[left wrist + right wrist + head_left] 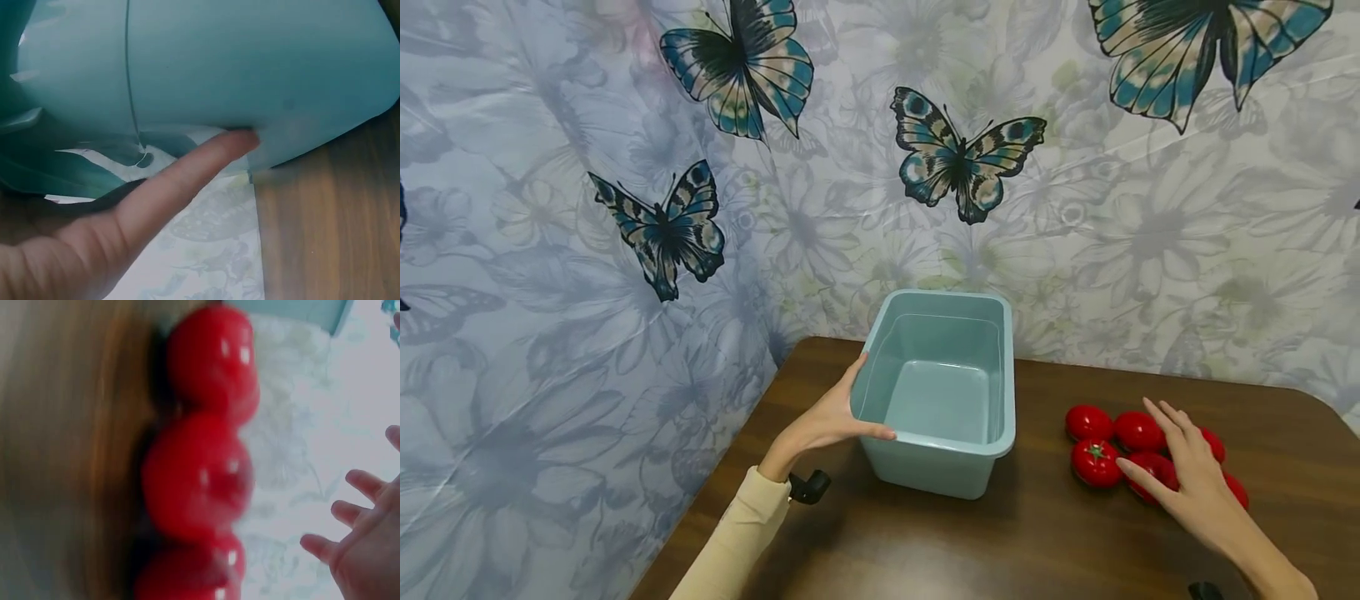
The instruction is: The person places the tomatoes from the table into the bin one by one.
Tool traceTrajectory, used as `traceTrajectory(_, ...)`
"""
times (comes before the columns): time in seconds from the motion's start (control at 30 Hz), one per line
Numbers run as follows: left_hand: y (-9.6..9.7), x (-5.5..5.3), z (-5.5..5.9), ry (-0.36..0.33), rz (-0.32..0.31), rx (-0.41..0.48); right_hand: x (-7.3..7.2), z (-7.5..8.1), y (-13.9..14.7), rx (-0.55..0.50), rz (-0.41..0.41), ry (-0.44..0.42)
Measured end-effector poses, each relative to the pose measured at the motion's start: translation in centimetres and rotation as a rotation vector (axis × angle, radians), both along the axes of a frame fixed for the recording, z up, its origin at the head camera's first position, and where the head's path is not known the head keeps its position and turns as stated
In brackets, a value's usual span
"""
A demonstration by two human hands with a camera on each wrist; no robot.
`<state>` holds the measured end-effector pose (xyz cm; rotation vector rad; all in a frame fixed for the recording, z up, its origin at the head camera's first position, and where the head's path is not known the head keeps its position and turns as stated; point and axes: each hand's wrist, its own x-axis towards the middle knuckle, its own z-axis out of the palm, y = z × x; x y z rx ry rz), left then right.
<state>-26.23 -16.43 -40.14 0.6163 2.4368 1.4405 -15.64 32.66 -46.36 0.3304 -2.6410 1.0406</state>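
Observation:
A pale blue-green plastic bin point(951, 375) stands on the table with nothing in it. My left hand point(827, 410) rests at its near left corner, thumb along the near rim and the other fingers against the left side. The left wrist view shows the thumb point(187, 178) lying straight along the bin's wall point(250, 69). Several shiny red tomatoes point(1094, 463) lie in a cluster to the right of the bin. Over their right part hovers my right hand point(1193, 483), fingers spread and holding nothing. Seen from the right wrist, the tomatoes point(199, 478) are blurred and apart from the fingers point(322, 547).
Both the bin and the tomatoes are on a brown wooden table point(1037, 542) with rounded back corners. A wall covering point(850, 208) with butterflies and flowers rises behind the table and along its left side.

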Motion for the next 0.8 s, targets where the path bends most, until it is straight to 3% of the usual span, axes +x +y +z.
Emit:
traceTrajectory(0.23, 0.4, -0.2, 0.4, -0.023, 0.007, 0.005, -0.6, 0.1, -2.8, -0.032, 0.067, -0.050)
traceTrajectory(0.47, 0.4, -0.3, -0.1, -0.018, 0.013, 0.016, -1.0, -1.9, -4.0, 0.081, 0.041, -0.018)
traceTrajectory(0.8, 0.0, 0.1, 0.0, -0.013, 0.013, 0.026, -1.9, -3.8, -5.1, 0.146, -0.015, -0.080)
